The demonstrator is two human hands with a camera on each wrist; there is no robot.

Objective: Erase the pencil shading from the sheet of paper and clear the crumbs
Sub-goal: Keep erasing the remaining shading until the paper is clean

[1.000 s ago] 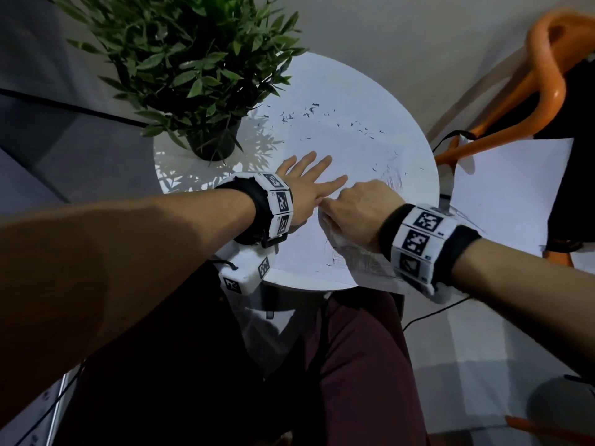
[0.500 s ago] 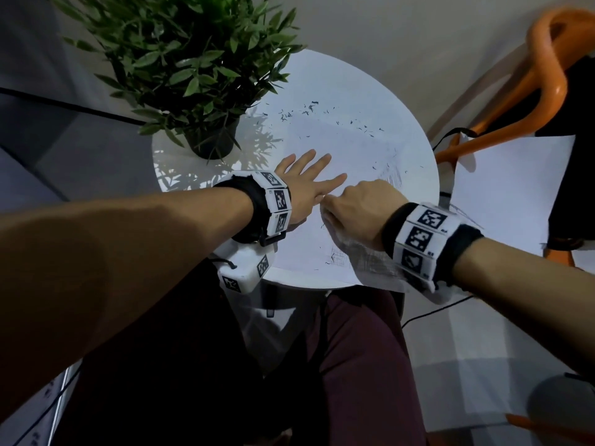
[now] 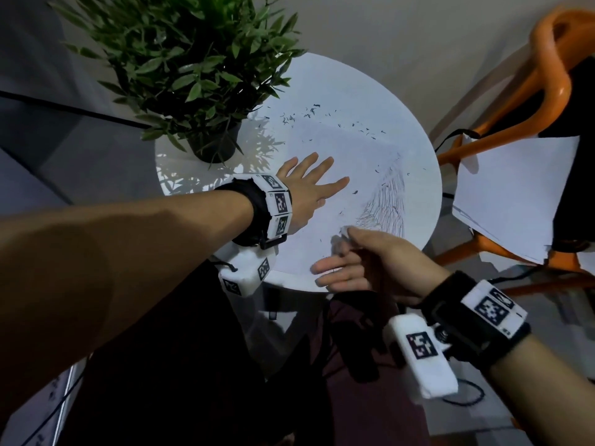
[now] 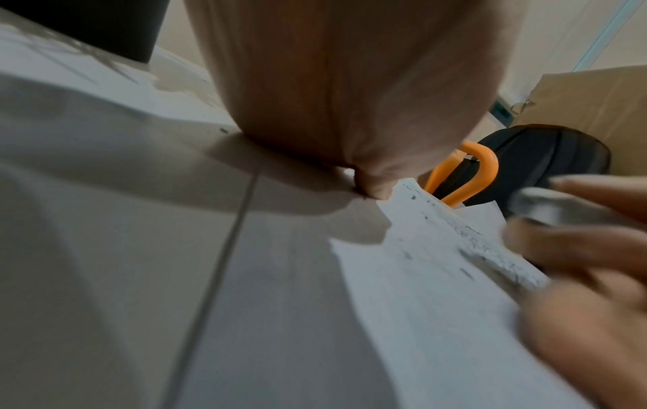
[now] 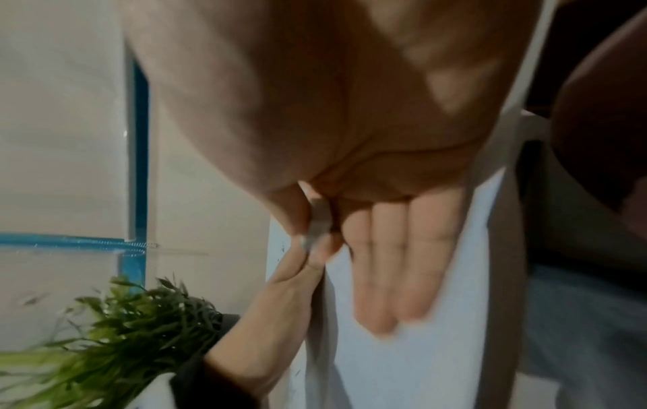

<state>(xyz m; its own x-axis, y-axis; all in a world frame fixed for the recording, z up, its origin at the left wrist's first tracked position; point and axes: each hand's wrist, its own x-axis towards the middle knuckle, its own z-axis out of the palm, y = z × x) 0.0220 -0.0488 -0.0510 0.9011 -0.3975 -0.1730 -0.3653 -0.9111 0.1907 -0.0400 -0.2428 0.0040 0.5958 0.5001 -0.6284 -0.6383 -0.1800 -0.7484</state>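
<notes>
**A:** From overhead, the left hand (image 3: 306, 188) lies flat, fingers spread, pressing the sheet of paper (image 3: 322, 149) onto the round table (image 3: 370, 91). The right hand (image 3: 363, 262) pinches a small eraser (image 3: 344, 231) between thumb and forefinger, other fingers loosely out, right at the near edge of the pencil shading (image 3: 386, 204).

**B:** And that shading sits well off to the right of the pressing palm. I'd guess a hard stroke there could buckle or tear the sheet, since nothing holds that side.

**A:** Crumbs (image 3: 302, 115) are scattered beyond the left fingertips, near the potted plant (image 3: 193, 75). A careless sweep might push them into the pot or onto the floor.

**B:** The left-wrist view?

**A:** The palm (image 4: 350, 83) is down on the paper (image 4: 420, 276); the right hand is a blur at the right, eraser (image 4: 560, 204) just visible. The sheet's far edge seems to overhang the table, so it could crease.

**B:** Right wrist?

**A:** The eraser (image 5: 316, 224) is nipped by thumb and forefinger, three fingers (image 5: 395, 265) straight. It's a thin grip; it could slip out mid-stroke.
</notes>
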